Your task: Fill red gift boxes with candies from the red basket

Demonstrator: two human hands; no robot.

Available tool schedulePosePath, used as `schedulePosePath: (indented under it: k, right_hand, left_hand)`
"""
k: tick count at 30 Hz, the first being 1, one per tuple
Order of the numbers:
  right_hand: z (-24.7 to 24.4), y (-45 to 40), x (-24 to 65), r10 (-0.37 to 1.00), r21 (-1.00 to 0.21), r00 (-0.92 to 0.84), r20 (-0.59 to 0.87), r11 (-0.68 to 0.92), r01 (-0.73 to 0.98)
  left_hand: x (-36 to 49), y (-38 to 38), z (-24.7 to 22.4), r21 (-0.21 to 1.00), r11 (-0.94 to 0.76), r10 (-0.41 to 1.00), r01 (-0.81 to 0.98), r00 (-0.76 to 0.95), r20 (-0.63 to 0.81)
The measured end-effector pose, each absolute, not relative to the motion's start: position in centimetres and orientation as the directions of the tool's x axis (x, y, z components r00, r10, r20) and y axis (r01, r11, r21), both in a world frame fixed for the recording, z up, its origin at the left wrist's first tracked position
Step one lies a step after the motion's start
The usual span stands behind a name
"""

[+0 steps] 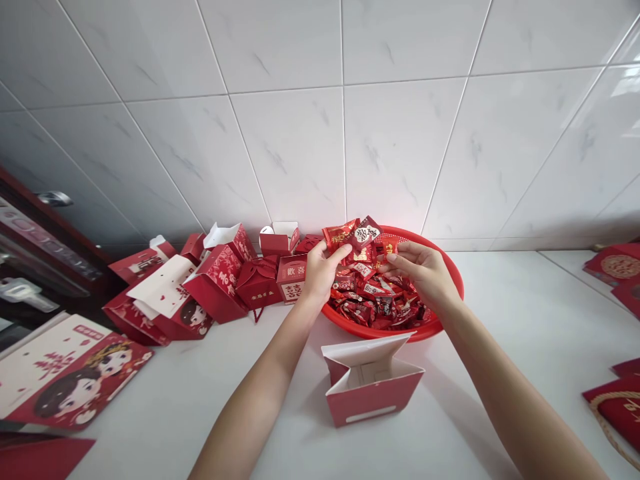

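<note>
Over the left part of a red plastic basket point(454, 273), my left hand point(323, 265) is closed on several red wrapped candies point(366, 233). My right hand point(423, 268) pinches a small red candy point(389, 249) above the basket's right half. Many more red and dark wrapped candies point(380, 300) lie in the basket below both hands. In front of the basket, between my forearms, an open red box point(375, 398) stands upright on the white counter, its white inside showing.
Red gift boxes point(217, 280) stand along the tiled wall on the left. A larger printed box point(65, 373) sits at the near left. At the right edge are red packets point(617, 267) and a red bag with a rope handle point(620, 407).
</note>
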State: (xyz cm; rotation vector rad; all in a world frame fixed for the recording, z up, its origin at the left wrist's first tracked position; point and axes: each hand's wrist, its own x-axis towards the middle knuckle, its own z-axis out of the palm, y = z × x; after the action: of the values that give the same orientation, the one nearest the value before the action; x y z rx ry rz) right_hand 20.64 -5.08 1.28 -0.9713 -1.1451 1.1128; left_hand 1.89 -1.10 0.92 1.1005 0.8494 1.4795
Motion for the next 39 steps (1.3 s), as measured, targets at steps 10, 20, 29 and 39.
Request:
schedulePosePath:
  k: [10, 20, 29, 39]
  right_hand:
    - [1.49, -5.58, 20.67, 0.968, -0.969, 0.078, 0.239, 0.243, -0.044]
    - [1.6, -5.32, 20.55, 0.951, -0.941, 0.105, 0.29, 0.304, -0.151]
    - [1.53, -5.16, 20.46, 0.957, -0.923, 0.129, 0.26, 0.286, -0.257]
    - [1.06, -5.24, 20.71, 0.957, -0.94, 0.108, 0.268, 0.284, -0.188]
  left_hand:
    - [1.89, -1.19, 1.01, 0.918, -0.207, 0.977, -0.339, -0.015, 0.214]
    - [1.86, -0.95, 0.75, 0.915, -0.227, 0.972, -0.335, -0.021, 0.233]
    - [1.98, -1.18, 1.02, 0.915, -0.211, 0.977, -0.344, -0.042, 0.209]
    - [1.81, -0.88, 0.55, 0.923, -0.219, 0.974, -0.317, -0.013, 0.226]
